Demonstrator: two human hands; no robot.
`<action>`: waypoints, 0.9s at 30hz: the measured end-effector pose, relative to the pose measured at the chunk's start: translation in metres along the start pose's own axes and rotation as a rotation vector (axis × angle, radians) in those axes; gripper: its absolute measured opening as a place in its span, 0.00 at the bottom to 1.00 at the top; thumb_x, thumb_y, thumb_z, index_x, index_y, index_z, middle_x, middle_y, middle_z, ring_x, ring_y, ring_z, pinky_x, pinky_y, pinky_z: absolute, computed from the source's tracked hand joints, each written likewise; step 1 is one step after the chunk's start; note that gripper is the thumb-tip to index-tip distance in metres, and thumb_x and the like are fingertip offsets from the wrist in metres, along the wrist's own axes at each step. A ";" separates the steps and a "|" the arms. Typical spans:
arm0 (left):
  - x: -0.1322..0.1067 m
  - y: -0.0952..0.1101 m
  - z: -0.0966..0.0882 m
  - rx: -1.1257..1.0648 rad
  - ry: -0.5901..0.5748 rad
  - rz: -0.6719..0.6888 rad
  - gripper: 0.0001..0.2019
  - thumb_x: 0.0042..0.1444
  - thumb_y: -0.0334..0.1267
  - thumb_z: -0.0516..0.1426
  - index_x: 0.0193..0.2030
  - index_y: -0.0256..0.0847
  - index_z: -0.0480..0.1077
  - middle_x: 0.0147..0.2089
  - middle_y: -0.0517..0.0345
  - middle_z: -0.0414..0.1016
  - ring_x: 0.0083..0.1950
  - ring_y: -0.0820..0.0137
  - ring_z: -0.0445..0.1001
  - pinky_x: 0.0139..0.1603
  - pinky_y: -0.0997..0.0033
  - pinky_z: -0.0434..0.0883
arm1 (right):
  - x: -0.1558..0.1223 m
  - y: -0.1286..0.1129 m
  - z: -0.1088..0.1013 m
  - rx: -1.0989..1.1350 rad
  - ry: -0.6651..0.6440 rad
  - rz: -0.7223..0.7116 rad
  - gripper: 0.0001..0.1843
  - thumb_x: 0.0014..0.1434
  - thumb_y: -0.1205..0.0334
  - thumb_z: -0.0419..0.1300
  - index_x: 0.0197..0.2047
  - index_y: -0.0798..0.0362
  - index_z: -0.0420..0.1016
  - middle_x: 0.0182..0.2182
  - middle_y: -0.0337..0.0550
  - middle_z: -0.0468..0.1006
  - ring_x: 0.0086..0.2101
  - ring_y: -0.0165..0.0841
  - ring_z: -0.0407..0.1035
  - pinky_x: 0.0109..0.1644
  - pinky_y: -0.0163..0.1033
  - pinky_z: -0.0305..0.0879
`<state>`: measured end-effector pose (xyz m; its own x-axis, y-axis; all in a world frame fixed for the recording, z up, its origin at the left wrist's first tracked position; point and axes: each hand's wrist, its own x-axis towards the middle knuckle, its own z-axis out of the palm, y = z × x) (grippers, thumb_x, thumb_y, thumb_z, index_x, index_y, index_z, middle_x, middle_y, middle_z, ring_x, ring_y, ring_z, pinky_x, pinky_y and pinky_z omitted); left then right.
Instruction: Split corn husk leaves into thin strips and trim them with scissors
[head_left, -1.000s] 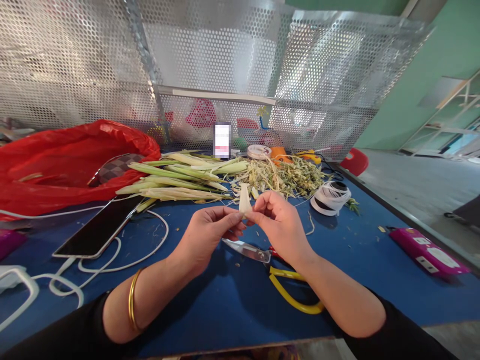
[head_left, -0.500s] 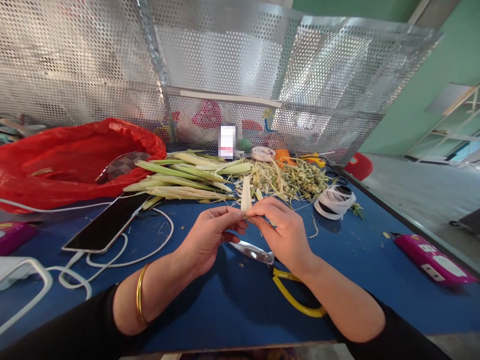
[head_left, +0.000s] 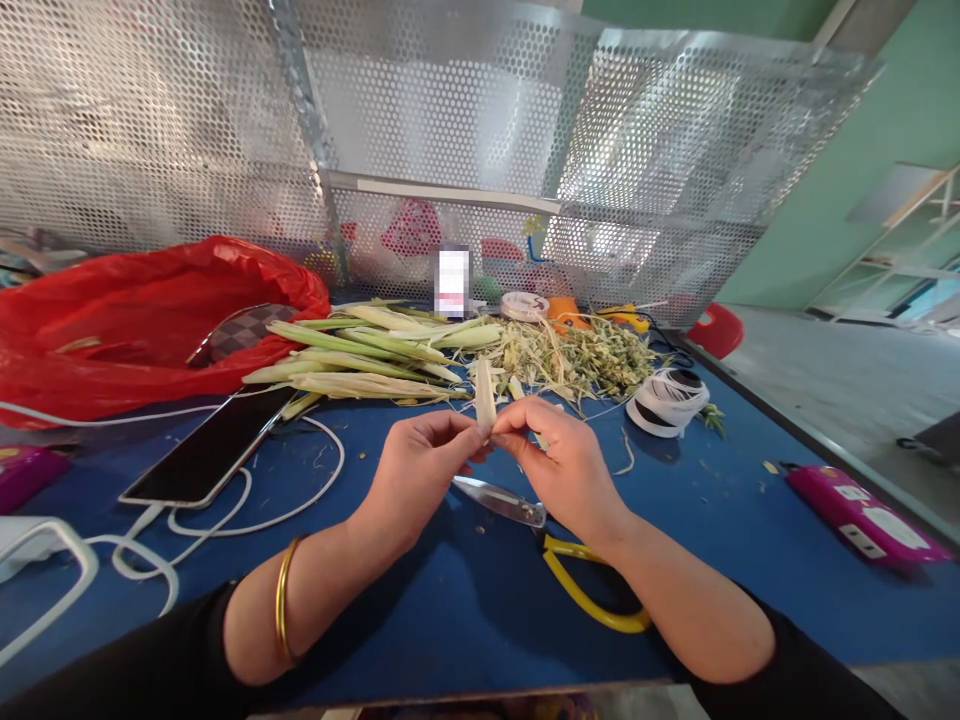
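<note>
A pale strip of corn husk (head_left: pixel 485 393) stands up between my two hands, its lower end pinched at the fingertips. My left hand (head_left: pixel 424 470), with a gold bangle on its wrist, closes thumb and fingers on it from the left. From the right, my right hand (head_left: pixel 559 460) pinches the same end. Under and between the hands lie scissors (head_left: pixel 506 502) with yellow handles, partly covered by my right hand and forearm. Beyond my fingers lies a pile of green and cream corn husks (head_left: pixel 375 350).
Dried plant clippings (head_left: pixel 600 355) and a white spool (head_left: pixel 667 403) sit at the right. A red plastic bag (head_left: pixel 150 330), a phone (head_left: pixel 210 450) and a white cable (head_left: pixel 341 455) are at the left. A magenta packet (head_left: pixel 862 513) rests near the right edge; a perforated metal screen (head_left: pixel 450 120) stands behind.
The husk strip has tilted slightly left and dropped a little, its upper end now lower. My fingers have shifted slightly on its base; both hands still pinch it.
</note>
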<state>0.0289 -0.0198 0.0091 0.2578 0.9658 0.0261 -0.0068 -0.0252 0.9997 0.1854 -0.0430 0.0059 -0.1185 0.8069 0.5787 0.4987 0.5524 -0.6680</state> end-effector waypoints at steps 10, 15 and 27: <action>-0.004 0.007 0.001 0.124 0.024 0.093 0.07 0.48 0.38 0.61 0.25 0.37 0.78 0.25 0.57 0.76 0.29 0.70 0.70 0.31 0.75 0.66 | 0.002 -0.005 -0.001 0.101 0.047 0.265 0.03 0.55 0.66 0.61 0.30 0.53 0.71 0.26 0.38 0.76 0.28 0.31 0.70 0.34 0.36 0.66; -0.004 0.005 0.001 0.136 -0.017 0.090 0.08 0.48 0.40 0.61 0.28 0.37 0.78 0.27 0.56 0.77 0.31 0.69 0.72 0.33 0.74 0.67 | 0.002 -0.002 0.001 0.149 0.091 0.305 0.06 0.52 0.68 0.63 0.33 0.52 0.69 0.26 0.38 0.75 0.28 0.31 0.70 0.33 0.36 0.67; 0.001 0.001 -0.001 -0.212 -0.032 -0.146 0.11 0.48 0.42 0.62 0.22 0.36 0.73 0.23 0.59 0.73 0.24 0.76 0.67 0.28 0.77 0.64 | -0.001 0.001 0.000 -0.013 0.035 -0.022 0.06 0.59 0.70 0.57 0.38 0.50 0.70 0.33 0.40 0.76 0.33 0.31 0.71 0.40 0.37 0.67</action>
<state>0.0286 -0.0184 0.0106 0.3013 0.9465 -0.1155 -0.1690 0.1722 0.9705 0.1857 -0.0433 0.0047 -0.0993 0.7865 0.6095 0.5071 0.5671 -0.6491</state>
